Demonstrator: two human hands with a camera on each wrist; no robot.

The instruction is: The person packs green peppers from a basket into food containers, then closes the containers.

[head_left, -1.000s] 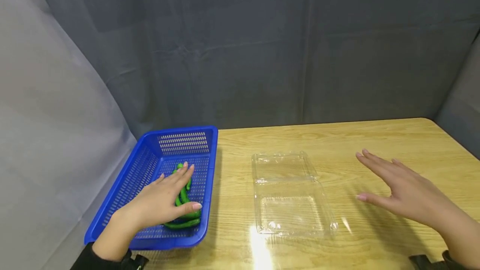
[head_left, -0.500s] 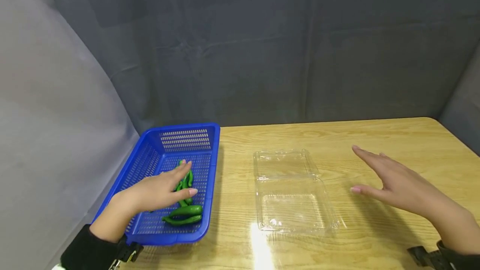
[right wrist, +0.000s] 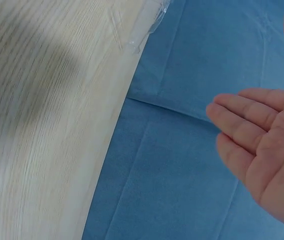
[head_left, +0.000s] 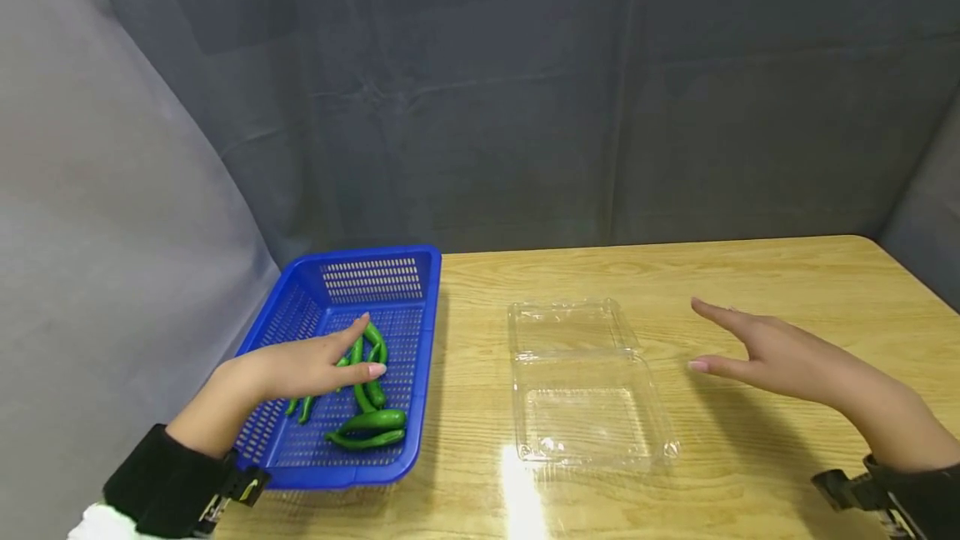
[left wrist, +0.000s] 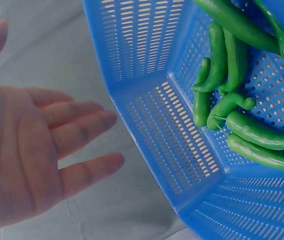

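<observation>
Left hand (head_left: 311, 367) hovers flat-fingered, holding nothing, over the peppers (head_left: 365, 394) in the blue basket (head_left: 420, 307) (right hand (head_left: 780, 357) spread wide beside the clear box (head_left: 585, 386)): best to pinch just one.

Basket (head_left: 420, 307) showing bright blue with a perforated slot pattern, lower left of frame. Peppers (head_left: 371, 427) showing glossy green. Clamshell (head_left: 585, 390) reading clear, centre. Table (head_left: 750, 273) showing light wood grain. Backdrop (head_left: 525, 90) showing dark grey.
</observation>
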